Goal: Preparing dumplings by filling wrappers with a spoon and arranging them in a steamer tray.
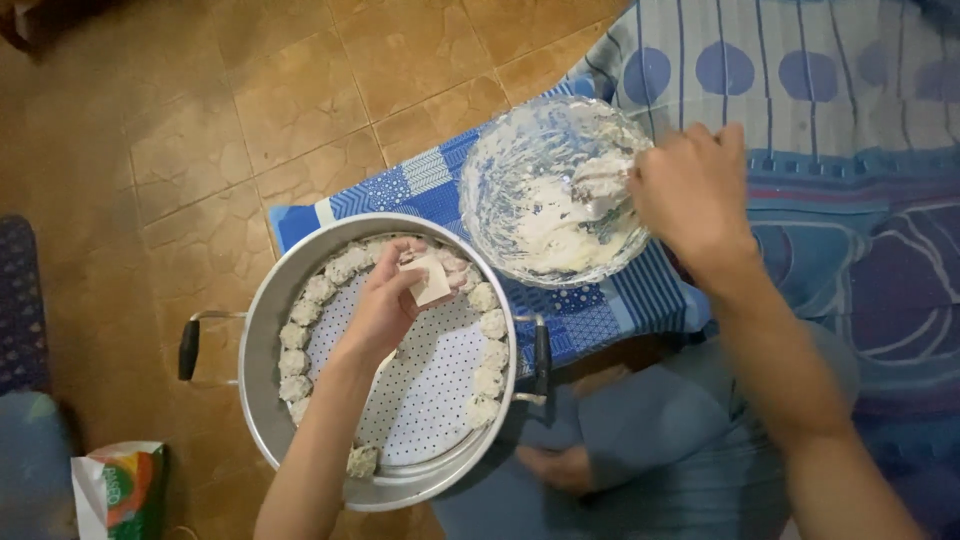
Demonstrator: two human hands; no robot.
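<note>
Centre frame: left hand (pixel 385 300) over round metal steamer pot (pixel 262 330), fingers pinching a small pale square wrapper (pixel 433 280), thin and flat. Perforated white tray (pixel 425 385) inside pot, dotted with fine holes; lumpy off-white dumplings (pixel 300 340) ringing its edge (far lower arc bare). Black-gripped handles at pot's left and right. Upper centre: clear glass bowl (pixel 500 190), smeared with pasty white filling (pixel 560 225). Right hand (pixel 690 195) at bowl's right rim, fingers curled closed; tool inside grip hidden, cannot tell its kind. Blue patterned cloth (pixel 420 185) under bowl. Brown tiled floor (pixel 250 110), glossy. Lower left: colourful packet (pixel 125 490), cut off by frame edge.
</note>
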